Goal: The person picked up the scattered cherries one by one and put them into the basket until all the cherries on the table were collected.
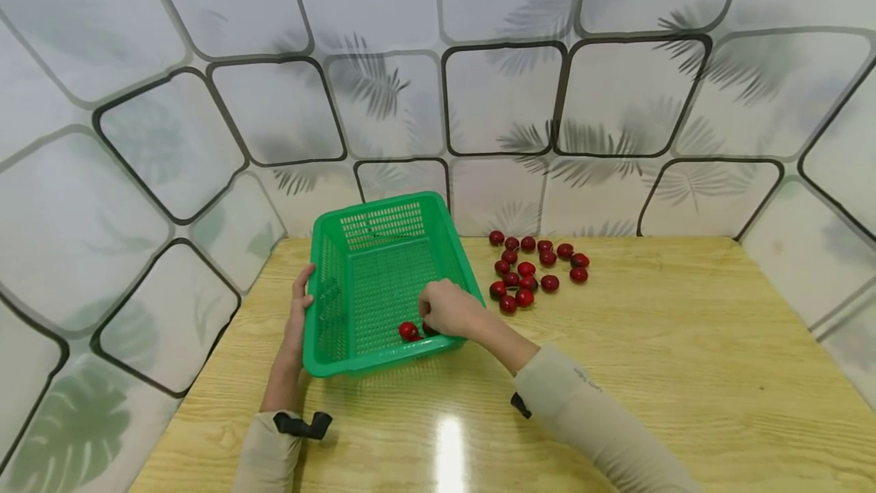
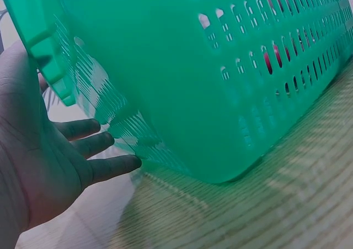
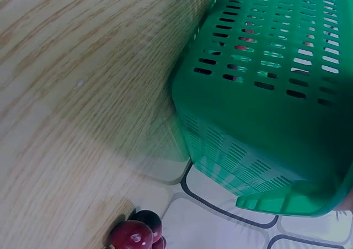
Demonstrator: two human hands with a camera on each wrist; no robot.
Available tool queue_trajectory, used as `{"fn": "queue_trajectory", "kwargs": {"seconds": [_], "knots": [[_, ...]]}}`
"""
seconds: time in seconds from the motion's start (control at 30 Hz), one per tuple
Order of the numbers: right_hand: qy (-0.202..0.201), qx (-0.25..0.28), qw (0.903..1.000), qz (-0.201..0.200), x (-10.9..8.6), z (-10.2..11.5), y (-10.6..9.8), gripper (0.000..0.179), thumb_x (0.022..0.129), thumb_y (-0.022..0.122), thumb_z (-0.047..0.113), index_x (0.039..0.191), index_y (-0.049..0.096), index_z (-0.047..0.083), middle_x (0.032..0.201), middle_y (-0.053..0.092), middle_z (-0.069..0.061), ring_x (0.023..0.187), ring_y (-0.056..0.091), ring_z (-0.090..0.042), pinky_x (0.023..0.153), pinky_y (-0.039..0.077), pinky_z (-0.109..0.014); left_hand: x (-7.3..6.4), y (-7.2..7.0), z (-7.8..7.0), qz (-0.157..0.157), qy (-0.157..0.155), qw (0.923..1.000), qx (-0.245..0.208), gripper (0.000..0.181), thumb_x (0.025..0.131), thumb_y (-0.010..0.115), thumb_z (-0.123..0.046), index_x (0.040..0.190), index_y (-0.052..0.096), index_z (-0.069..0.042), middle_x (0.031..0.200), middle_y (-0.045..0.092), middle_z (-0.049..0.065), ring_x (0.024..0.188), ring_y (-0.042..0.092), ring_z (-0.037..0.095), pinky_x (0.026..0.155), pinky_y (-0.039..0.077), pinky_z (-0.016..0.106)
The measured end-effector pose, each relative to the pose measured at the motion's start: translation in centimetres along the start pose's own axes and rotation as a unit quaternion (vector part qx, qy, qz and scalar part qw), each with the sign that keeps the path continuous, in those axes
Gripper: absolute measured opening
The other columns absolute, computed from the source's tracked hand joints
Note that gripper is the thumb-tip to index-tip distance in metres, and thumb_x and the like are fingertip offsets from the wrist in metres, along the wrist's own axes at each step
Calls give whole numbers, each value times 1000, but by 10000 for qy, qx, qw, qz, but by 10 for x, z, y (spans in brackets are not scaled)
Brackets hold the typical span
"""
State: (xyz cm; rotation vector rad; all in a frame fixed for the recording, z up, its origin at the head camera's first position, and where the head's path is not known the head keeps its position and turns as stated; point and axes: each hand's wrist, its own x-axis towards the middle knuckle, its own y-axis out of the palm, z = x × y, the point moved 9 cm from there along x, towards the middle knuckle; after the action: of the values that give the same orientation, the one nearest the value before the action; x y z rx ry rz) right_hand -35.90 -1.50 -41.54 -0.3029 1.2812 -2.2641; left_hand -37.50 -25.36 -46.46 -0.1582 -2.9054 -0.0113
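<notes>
Nearest, before the near end of the green plastic basket (image 1: pixel 383 280): two pale sleeves (image 1: pixel 270 447), a black wrist piece (image 1: pixel 301 425) at each cuff.

Left hand (image 1: pixel 296 318): at the basket's left rim. The left wrist view adds three fingers extended and slightly spread along the basket's outer wall, a detail the head view hides; whether their tips touch is unclear.

Right hand (image 1: pixel 452 309): reaches over the basket's right rim into its near right corner, fingers bent downward. Fingertips hidden; cannot tell whether they pinch anything. The right wrist view has only a sliver of this hand at its edge.

Inside the basket, near end: 2 cherries visible, one bright red cherry (image 1: pixel 408 332) and one dark cherry (image 1: pixel 429 329) directly below the right hand. Both wrist views show red through the slots.

Basket: 1, on the wooden table (image 1: pixel 684 341), opening up, long axis running away from the person. Slotted outer walls show best in the wrist views.

Right of the basket, beside its far half: loose cherries (image 1: pixel 525 269), 17 counted, the closest just beside the rim. The right wrist view catches 3 of them.

Beyond the basket: leaf-patterned backdrop (image 1: pixel 503 101).
</notes>
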Motion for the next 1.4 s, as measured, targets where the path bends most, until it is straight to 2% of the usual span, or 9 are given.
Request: {"fn": "queue_trajectory", "kwargs": {"seconds": [0.23,0.33,0.5,0.6,0.67,0.83,1.0,1.27,1.4], "knots": [[-246,126,9991,-309,-1,3,-7,14,91,61,0,90,74,3,81,68,-1,72,59,-12,67,50,-29,3,-1,1,-3,-9,10000,-7,56,105,21,-24,160,9,-22,165,-4,7,141,15,29,96,31,23],[-559,446,9940,-832,-4,5,-15,11,93,62,4,92,73,4,85,70,-2,73,60,-10,68,50,-26,3,-2,3,-40,-66,9999,64,57,105,21,-24,160,9,-21,165,-3,6,140,15,28,96,31,24],[-710,1726,9527,-2397,-18,-10,-53,12,93,61,5,97,73,3,85,72,-8,72,62,-14,66,50,-26,0,-2,3,-53,-51,9999,100,57,104,22,-25,160,9,-21,165,-4,8,142,12,31,96,30,24],[-238,2023,9239,-3239,-30,-45,-84,16,93,60,8,100,73,2,87,72,-10,72,62,-19,66,49,-30,-1,0,2,-3,-25,10000,61,57,105,23,-27,160,8,-22,165,-5,8,143,11,34,96,30,24],[296,1863,9175,-3501,-35,-77,-100,19,92,59,10,102,73,3,91,71,-11,75,62,-21,67,48,-31,-1,0,2,-10,-34,10000,76,57,105,23,-27,160,9,-23,165,-5,8,143,10,34,97,30,25],[1637,1122,9312,-3059,-48,-164,-121,31,92,50,9,116,67,-1,114,67,-21,81,60,-27,60,44,-30,-1,-2,3,-107,-93,9998,127,57,104,22,-25,160,10,-21,165,-4,8,142,12,32,97,29,26],[2283,263,9405,-2503,-60,-220,-134,42,89,43,-1,127,61,-6,131,57,-28,78,55,-31,51,39,-31,-2,-1,1,-33,-162,9998,76,56,105,22,-27,160,8,-23,165,-4,7,141,13,31,97,30,25],[2137,-552,9642,-1467,-53,-240,-126,47,95,40,-2,141,49,-5,141,45,-32,87,58,-36,55,41,-35,-2,0,-1,-14,-147,9999,34,56,106,22,-27,160,8,-22,165,-4,8,140,15,28,96,32,23],[1916,-1081,9683,-1185,-45,-242,-117,49,96,39,0,144,45,-7,142,45,-32,119,52,-46,83,51,-49,-2,0,0,-27,-86,9999,95,57,105,21,-25,160,8,-20,165,-5,9,142,11,31,97,29,22]]}}
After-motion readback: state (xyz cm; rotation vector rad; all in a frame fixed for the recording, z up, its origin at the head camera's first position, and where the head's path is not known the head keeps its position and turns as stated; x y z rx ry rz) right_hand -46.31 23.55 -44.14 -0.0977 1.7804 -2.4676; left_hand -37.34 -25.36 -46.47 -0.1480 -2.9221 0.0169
